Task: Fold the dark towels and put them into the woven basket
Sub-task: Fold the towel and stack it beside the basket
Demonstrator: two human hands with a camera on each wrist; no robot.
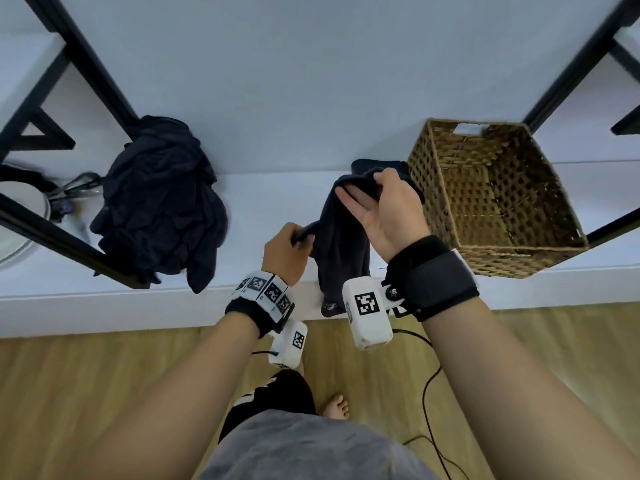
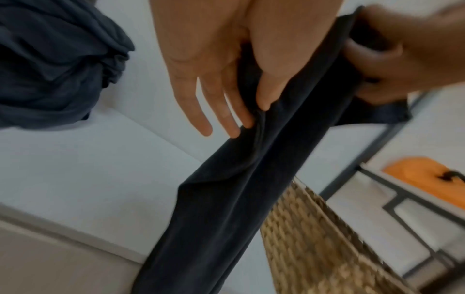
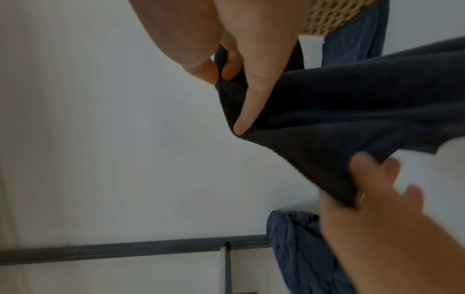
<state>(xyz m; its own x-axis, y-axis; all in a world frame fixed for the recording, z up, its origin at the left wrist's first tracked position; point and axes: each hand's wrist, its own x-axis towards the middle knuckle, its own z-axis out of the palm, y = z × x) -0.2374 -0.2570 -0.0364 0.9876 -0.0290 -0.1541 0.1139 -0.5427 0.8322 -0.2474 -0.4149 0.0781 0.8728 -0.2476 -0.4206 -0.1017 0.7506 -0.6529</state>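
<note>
Far left: a white plate (image 1: 20, 216) lies on the white shelf (image 1: 277, 188), under a black frame bar (image 1: 52, 233); some metal utensils (image 1: 78, 188) lie just beside the plate.
Pile of towels: a heap of dark towels (image 1: 162, 202) sits unfolded on the left part of the shelf, its lower edge hanging a little over the shelf front.
Left hand: the left hand (image 1: 285, 252) is closed, fingers curled around the lower end of the held towel. In the right wrist view its fingers are blurred, but they pinch the cloth edge.
Held towel: one dark towel (image 1: 341, 244) is lifted in the air between the two hands, above the front edge of the shelf. It is bunched into a long strip, and one end hangs down below the hands.
Right hand: the right hand (image 1: 384, 209) holds the upper end of the towel. The thumb presses the cloth against the palm side, while the other fingers (image 2: 201, 111) are almost straight.
Woven basket: the woven basket (image 1: 433, 188) stands on the right part of the shelf, just beside the right hand. I see no towel inside it.
Floor: a black cable (image 1: 429, 375) runs over the wooden floor (image 1: 104, 375) below the arms.
</note>
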